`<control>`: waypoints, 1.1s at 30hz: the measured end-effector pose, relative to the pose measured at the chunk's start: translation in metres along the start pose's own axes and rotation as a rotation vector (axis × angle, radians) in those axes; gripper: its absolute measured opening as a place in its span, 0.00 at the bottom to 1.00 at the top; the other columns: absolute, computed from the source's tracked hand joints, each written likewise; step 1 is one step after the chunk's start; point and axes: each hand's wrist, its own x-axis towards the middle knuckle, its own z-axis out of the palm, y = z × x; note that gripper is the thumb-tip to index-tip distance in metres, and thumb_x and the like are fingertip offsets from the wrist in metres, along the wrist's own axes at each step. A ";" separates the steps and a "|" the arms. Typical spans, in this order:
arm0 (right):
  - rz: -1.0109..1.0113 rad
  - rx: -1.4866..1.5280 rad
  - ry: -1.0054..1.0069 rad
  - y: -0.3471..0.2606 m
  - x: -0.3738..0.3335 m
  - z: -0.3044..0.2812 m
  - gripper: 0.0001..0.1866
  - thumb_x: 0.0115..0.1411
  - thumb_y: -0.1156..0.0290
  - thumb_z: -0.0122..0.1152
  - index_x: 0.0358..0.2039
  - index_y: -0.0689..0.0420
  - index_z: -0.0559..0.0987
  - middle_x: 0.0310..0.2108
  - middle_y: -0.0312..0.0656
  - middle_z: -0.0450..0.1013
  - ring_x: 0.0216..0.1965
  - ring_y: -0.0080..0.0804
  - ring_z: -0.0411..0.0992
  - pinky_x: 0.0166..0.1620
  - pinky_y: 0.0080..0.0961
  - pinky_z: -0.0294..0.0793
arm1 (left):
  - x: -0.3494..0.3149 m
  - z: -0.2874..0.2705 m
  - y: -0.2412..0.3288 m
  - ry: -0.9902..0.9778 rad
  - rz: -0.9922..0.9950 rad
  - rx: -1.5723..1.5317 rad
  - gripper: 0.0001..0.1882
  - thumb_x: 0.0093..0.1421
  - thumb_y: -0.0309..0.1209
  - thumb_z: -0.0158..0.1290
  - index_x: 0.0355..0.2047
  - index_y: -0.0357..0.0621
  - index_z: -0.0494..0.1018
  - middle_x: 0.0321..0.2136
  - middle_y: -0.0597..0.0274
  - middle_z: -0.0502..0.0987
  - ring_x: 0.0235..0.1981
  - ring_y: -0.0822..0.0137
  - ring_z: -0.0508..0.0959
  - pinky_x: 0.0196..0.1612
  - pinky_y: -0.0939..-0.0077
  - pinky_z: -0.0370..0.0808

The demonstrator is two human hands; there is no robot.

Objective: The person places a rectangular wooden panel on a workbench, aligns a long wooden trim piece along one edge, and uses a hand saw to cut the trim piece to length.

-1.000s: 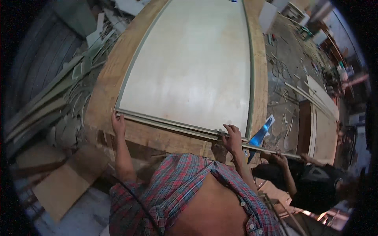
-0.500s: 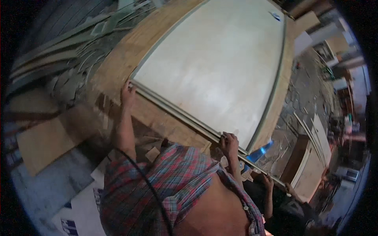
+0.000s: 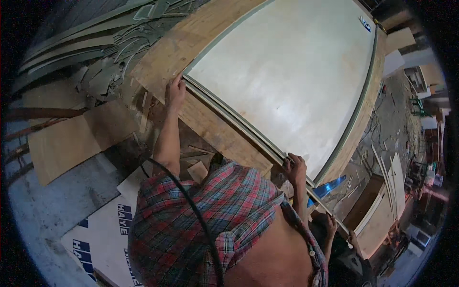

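A large white panel [image 3: 287, 86] with greenish-grey edging lies on a wooden worktable. Along its near edge runs a long, thin pale strip [image 3: 239, 125], which continues past the right corner toward a co-worker. My left hand [image 3: 176, 93] is closed at the strip's left end, by the panel's corner. Toward the other end, my right hand [image 3: 295, 168] has its fingers bent over the strip, near the panel's right corner. Their undersides are hidden. Beyond it, a co-worker's hand [image 3: 331, 225] touches the strip's extension, with the other hand [image 3: 353, 239] farther along.
Wooden tabletop [image 3: 167, 50] borders the panel. Long offcuts [image 3: 71, 55] lie heaped at the far left, with a brown board [image 3: 71, 148] and a printed white sheet [image 3: 98, 239] nearer. A blue strip [image 3: 330, 185] and a wooden box [image 3: 366, 203] are at right. A black cable [image 3: 191, 203] hangs before me.
My view has turned, so the scene sits farther right in the picture. Both my hands remain at about the same places along the strip.
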 end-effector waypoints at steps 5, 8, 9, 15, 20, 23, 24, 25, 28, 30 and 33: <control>0.070 -0.028 -0.046 0.005 -0.005 -0.004 0.13 0.57 0.67 0.60 0.43 0.56 0.80 0.39 0.51 0.75 0.41 0.52 0.73 0.45 0.42 0.74 | 0.012 0.008 -0.009 0.036 0.040 0.073 0.20 0.66 0.32 0.44 0.57 0.43 0.68 0.43 0.55 0.76 0.45 0.63 0.76 0.47 0.68 0.70; 0.116 0.016 -0.027 0.002 -0.003 -0.004 0.14 0.56 0.63 0.60 0.42 0.55 0.81 0.37 0.51 0.76 0.41 0.52 0.73 0.45 0.43 0.74 | 0.016 0.005 -0.018 -0.033 0.031 0.107 0.18 0.64 0.31 0.46 0.53 0.42 0.71 0.43 0.56 0.77 0.44 0.60 0.77 0.48 0.68 0.71; 0.124 -0.007 0.030 0.005 -0.008 -0.003 0.14 0.56 0.64 0.60 0.41 0.55 0.81 0.36 0.50 0.77 0.40 0.51 0.74 0.45 0.42 0.74 | 0.008 0.022 0.003 0.078 0.128 -0.058 0.16 0.64 0.31 0.48 0.51 0.42 0.73 0.42 0.56 0.78 0.43 0.59 0.78 0.48 0.68 0.72; 0.143 0.017 0.001 -0.007 -0.007 -0.006 0.19 0.55 0.58 0.62 0.44 0.53 0.80 0.41 0.49 0.75 0.45 0.50 0.72 0.50 0.43 0.70 | 0.034 -0.012 -0.053 -0.004 0.003 0.045 0.17 0.65 0.38 0.51 0.51 0.43 0.75 0.50 0.51 0.76 0.49 0.55 0.75 0.51 0.66 0.70; 0.130 -0.107 -0.008 0.010 -0.028 -0.013 0.29 0.49 0.58 0.67 0.53 0.47 0.74 0.47 0.43 0.73 0.51 0.46 0.69 0.56 0.43 0.63 | 0.020 0.023 -0.002 0.013 0.090 0.109 0.20 0.65 0.37 0.51 0.52 0.36 0.73 0.50 0.48 0.75 0.50 0.57 0.75 0.51 0.64 0.71; 0.097 -0.147 -0.064 0.022 -0.029 -0.009 0.30 0.48 0.62 0.67 0.54 0.47 0.72 0.48 0.41 0.72 0.52 0.44 0.68 0.56 0.41 0.64 | 0.021 0.029 0.000 0.024 0.099 0.030 0.23 0.64 0.41 0.53 0.50 0.34 0.73 0.45 0.50 0.77 0.45 0.57 0.76 0.48 0.61 0.72; 0.115 -0.150 -0.126 0.026 -0.030 -0.005 0.29 0.48 0.65 0.67 0.53 0.47 0.71 0.48 0.40 0.71 0.52 0.42 0.68 0.55 0.41 0.64 | 0.021 0.030 0.003 0.012 0.061 0.027 0.24 0.64 0.42 0.54 0.50 0.33 0.73 0.44 0.51 0.78 0.43 0.57 0.76 0.46 0.61 0.72; 0.115 -0.146 -0.127 0.026 -0.031 -0.003 0.29 0.48 0.65 0.67 0.53 0.47 0.71 0.48 0.40 0.71 0.52 0.42 0.68 0.55 0.41 0.64 | 0.023 0.026 -0.001 0.012 0.061 0.031 0.24 0.64 0.42 0.54 0.50 0.33 0.73 0.44 0.51 0.78 0.43 0.57 0.76 0.46 0.61 0.72; 0.049 -0.158 -0.091 0.023 -0.036 -0.002 0.26 0.50 0.67 0.65 0.52 0.49 0.71 0.47 0.39 0.71 0.52 0.40 0.68 0.54 0.41 0.65 | 0.027 0.019 -0.012 0.042 0.122 0.034 0.25 0.63 0.44 0.54 0.49 0.33 0.73 0.38 0.55 0.78 0.38 0.61 0.76 0.42 0.64 0.72; 0.063 -0.162 -0.114 0.023 -0.040 -0.005 0.24 0.52 0.64 0.62 0.51 0.49 0.72 0.49 0.40 0.70 0.54 0.40 0.67 0.57 0.41 0.62 | 0.020 0.025 0.010 0.074 -0.024 0.193 0.22 0.64 0.42 0.53 0.48 0.33 0.73 0.37 0.57 0.78 0.36 0.64 0.75 0.42 0.68 0.72; -0.024 -0.168 -0.029 0.021 -0.042 0.000 0.26 0.52 0.63 0.63 0.52 0.50 0.71 0.50 0.41 0.70 0.54 0.40 0.67 0.57 0.42 0.62 | 0.023 0.014 0.000 0.046 0.013 -0.074 0.20 0.66 0.39 0.51 0.47 0.33 0.73 0.39 0.55 0.77 0.39 0.63 0.75 0.45 0.69 0.71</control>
